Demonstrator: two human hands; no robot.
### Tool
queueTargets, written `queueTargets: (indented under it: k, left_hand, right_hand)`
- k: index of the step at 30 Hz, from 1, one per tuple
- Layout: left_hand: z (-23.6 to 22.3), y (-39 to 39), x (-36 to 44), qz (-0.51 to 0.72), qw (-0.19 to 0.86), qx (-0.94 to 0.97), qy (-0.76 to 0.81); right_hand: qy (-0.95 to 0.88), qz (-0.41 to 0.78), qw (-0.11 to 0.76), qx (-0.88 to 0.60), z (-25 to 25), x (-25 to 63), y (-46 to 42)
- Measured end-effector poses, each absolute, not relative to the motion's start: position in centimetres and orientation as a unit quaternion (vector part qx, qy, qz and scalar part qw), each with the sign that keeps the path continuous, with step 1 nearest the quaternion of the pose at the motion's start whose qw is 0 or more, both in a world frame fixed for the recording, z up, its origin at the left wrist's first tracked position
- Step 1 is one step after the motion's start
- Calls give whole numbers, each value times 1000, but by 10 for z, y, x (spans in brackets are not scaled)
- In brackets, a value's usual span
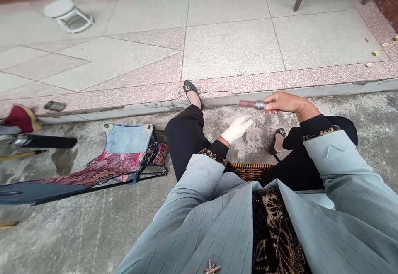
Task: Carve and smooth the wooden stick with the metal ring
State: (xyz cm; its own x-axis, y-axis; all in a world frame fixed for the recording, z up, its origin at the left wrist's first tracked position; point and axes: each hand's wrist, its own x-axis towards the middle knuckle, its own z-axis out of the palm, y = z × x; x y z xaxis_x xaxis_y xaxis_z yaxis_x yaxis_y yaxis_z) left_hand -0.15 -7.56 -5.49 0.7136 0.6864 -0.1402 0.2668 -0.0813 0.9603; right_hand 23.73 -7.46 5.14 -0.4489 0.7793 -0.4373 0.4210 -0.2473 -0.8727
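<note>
My bare right hand (283, 102) grips one end of a short reddish-brown stick (246, 103) between thumb and fingers. Silver wire (259, 105) is wound in a coil around the stick beside my fingertips. Below it and to the left, my left hand (236, 129) wears a white glove. Its fingers are curled together and slightly blurred. A small dark curved piece (245, 138) shows just under the glove; whether the hand holds it I cannot tell. The hands are apart, over the concrete between my knees.
A folding recliner (124, 139) with blue and floral fabric stands at left. Beyond it are a dark cylinder (54, 105), a black tube (51, 142) and a maroon item (20, 118). A raised tiled step (230, 50) runs ahead, with a white stool (66, 13). Woven wicker (251, 170) shows beneath me.
</note>
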Motion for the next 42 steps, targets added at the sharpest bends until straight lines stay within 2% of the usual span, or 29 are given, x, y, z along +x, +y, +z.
queueTargets:
  k: [3, 5, 8, 12, 15, 17, 21, 24, 27, 29, 31, 42]
  left_hand:
    - [-56, -80, 0, 130, 605, 722, 310]
    - [-53, -81, 1, 110, 592, 744, 290]
    - [-46, -82, -1, 113, 546, 789, 258]
    - [-40, -81, -4, 97, 518, 806, 269]
    - [-37, -78, -7, 114, 505, 802, 297]
    - [-36, -76, -8, 143, 504, 789, 321]
    - [-39, -73, -8, 184, 527, 750, 355]
    - [-44, -74, -5, 212, 572, 704, 364]
    - [-46, -77, -3, 203, 611, 688, 335]
    - [-45, -78, -2, 178, 631, 689, 308]
    - [-43, -79, -3, 162, 645, 687, 291]
    - [-35, -78, -7, 127, 577, 759, 273]
  right_hand:
    - [-524, 554, 245, -599, 48, 238, -72]
    - [-511, 513, 232, -650, 39, 237, -68]
    - [-556, 436, 121, -697, 27, 233, -60]
    - [-652, 328, -88, -678, 20, 227, -57]
    - [-660, 379, -219, -611, 17, 223, -61]
    - [-650, 457, -248, -554, 14, 223, -65]
    - [-650, 596, -201, -427, 20, 230, -70]
    - [-651, 646, -40, -397, 38, 237, -73]
    - [-615, 616, 153, -468, 53, 241, -75]
    - [-581, 581, 215, -528, 54, 242, -74]
    - [-558, 551, 222, -579, 49, 242, -71]
    - [-599, 464, 65, -649, 37, 241, -61]
